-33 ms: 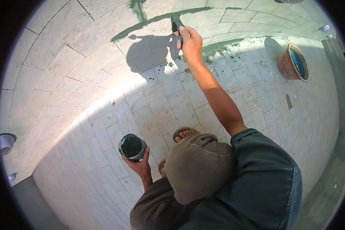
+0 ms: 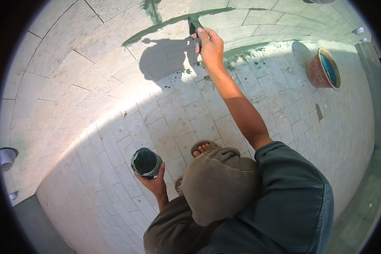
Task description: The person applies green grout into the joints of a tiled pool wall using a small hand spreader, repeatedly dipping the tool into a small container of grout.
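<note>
My right hand (image 2: 212,48) reaches up to the pale tiled wall (image 2: 97,40), its fingers pinched around a putty knife (image 2: 194,26) smeared dark green. The blade meets a band of green grout (image 2: 167,25) that runs along a joint between tiles. Part of the handle is hidden by my fingers. Lower down, my left hand (image 2: 155,185) cups a small round tub (image 2: 158,167) from below and the side. Dark green grout (image 2: 144,160) shows inside it, and its rim is coated too.
A reddish bucket (image 2: 314,73) with a blue inside stands tilted-looking on the tiled floor (image 2: 173,112) at the far right. Green drips (image 2: 241,57) spot the floor along the wall. Round white fittings (image 2: 7,159) stick out of the wall at the left and upper right.
</note>
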`<state>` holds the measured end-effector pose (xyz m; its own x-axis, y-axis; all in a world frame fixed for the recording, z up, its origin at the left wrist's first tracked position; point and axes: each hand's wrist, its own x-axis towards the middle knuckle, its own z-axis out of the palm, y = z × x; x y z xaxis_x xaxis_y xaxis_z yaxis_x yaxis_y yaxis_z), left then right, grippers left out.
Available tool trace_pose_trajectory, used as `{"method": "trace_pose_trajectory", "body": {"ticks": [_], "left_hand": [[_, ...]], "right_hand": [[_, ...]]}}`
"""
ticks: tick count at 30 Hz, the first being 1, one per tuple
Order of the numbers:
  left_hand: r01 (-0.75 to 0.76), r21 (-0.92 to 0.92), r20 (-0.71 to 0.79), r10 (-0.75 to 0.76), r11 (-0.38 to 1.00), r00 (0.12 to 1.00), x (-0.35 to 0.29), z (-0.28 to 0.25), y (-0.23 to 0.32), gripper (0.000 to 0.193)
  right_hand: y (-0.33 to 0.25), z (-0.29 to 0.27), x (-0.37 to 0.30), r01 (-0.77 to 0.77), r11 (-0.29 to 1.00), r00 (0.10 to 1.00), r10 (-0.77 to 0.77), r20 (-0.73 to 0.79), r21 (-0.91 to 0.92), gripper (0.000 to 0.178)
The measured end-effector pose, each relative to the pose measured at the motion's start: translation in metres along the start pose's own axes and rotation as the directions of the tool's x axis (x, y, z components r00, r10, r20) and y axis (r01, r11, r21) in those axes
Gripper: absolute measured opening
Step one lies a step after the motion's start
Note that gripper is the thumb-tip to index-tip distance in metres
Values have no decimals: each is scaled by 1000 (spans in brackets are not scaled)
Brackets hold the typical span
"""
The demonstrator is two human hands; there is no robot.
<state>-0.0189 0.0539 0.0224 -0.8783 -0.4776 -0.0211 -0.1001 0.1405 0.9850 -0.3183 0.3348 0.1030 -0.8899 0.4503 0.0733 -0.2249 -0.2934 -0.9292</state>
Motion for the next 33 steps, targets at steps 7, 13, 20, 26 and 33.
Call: {"method": "trace_pose_trajectory", "body": {"ticks": [7,13,20,26,33], "left_hand": [[20,9,4,-20,1000,1000,0,1,9,87],[14,4,1,-14,1000,1000,0,0,6,86],[1,27,0,-1,1000,1000,0,0,10,87],[12,21,5,-12,1000,1000,-1,1,10,87],[23,8,14,-23,1000,1000,0,0,7,87]], "right_hand": [[36,-20,12,-142,988,988,137,-69,-66,22],[67,-39,4,-235,966,966,220,-135,-110,21],[39,-14,3,-178,982,976,169,-140,-55,19],[11,-1,1,-119,990,991,122,-45,72,19],[30,-9,1,303,776,914,-402,-63,-553,22]]}}
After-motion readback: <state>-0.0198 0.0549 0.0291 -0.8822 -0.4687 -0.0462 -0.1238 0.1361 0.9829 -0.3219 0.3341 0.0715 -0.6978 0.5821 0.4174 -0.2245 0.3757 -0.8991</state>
